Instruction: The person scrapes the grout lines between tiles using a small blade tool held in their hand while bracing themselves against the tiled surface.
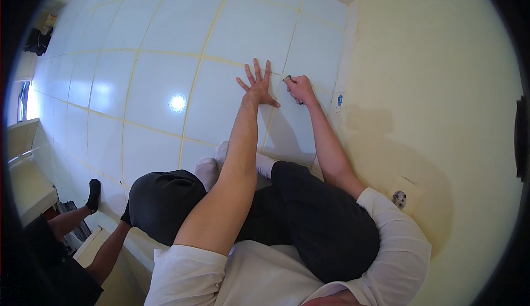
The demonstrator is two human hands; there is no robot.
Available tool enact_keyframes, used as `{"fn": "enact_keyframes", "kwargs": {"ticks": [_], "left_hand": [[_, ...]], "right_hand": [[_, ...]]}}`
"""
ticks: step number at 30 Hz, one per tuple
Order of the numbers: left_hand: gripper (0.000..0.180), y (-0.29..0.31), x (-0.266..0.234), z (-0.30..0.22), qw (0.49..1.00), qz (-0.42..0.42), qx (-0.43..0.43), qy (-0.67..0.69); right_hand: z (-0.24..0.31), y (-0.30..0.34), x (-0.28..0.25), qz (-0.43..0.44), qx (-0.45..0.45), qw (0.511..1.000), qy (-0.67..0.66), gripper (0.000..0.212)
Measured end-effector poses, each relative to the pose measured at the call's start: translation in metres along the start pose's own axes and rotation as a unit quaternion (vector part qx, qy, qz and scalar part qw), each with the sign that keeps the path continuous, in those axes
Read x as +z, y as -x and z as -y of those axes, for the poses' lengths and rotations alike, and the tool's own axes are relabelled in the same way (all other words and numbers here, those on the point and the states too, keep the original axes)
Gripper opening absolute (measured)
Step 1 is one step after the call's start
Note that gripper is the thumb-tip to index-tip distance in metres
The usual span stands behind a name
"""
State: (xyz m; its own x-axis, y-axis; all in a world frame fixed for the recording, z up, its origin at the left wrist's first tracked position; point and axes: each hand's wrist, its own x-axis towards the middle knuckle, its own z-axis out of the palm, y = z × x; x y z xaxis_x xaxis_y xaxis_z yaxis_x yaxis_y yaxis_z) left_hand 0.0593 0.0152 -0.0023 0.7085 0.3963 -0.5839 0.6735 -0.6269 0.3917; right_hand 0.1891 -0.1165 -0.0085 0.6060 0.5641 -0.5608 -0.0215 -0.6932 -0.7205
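Note:
My left hand point(258, 89) lies on the pale glossy floor tiles point(251, 27), its fingers spread wide and nothing in it. Just to its right, my right hand point(300, 89) is closed around a small dark tool point(286, 78). The tool's tip pokes out above the fist, close to where two tile joints cross. A bit of its other end shows below the fingers; the fist hides the rest, so its kind is unclear. Yellowish grout point(205, 45) fills many joints, while the joint point(289, 40) between my hands and beyond looks thin and greyish.
A cream wall point(436, 74) rises close on my right, with a wall socket point(399, 199) near my elbow. My bent knees and white-socked feet point(207, 172) are below my hands. Another person's legs point(105, 251) are at lower left, beside pale furniture point(34, 187).

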Motion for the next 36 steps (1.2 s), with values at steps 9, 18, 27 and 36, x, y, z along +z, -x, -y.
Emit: {"fn": "enact_keyframes", "kwargs": {"ticks": [9, 18, 27, 36], "left_hand": [[0.164, -0.002, 0.004, 0.0, 1.0, -0.001, 0.003, -0.004], [0.106, -0.015, 0.049, -0.012, 0.981, -0.183, -0.016, 0.054], [0.093, -0.036, 0.064, -0.015, 0.936, -0.331, -0.12, -0.027], [0.114, -0.041, 0.062, -0.014, 0.936, -0.322, -0.131, -0.051]], "right_hand": [[-0.016, -0.003, 0.0, -0.011, -0.023, 0.998, -0.055, 0.043], [-0.028, -0.009, -0.009, -0.004, -0.043, 0.98, -0.196, 0.04], [-0.015, -0.009, 0.003, -0.015, -0.037, 0.973, -0.227, 0.039], [-0.006, -0.01, 0.003, -0.01, -0.032, 0.971, -0.238, 0.039]]}}
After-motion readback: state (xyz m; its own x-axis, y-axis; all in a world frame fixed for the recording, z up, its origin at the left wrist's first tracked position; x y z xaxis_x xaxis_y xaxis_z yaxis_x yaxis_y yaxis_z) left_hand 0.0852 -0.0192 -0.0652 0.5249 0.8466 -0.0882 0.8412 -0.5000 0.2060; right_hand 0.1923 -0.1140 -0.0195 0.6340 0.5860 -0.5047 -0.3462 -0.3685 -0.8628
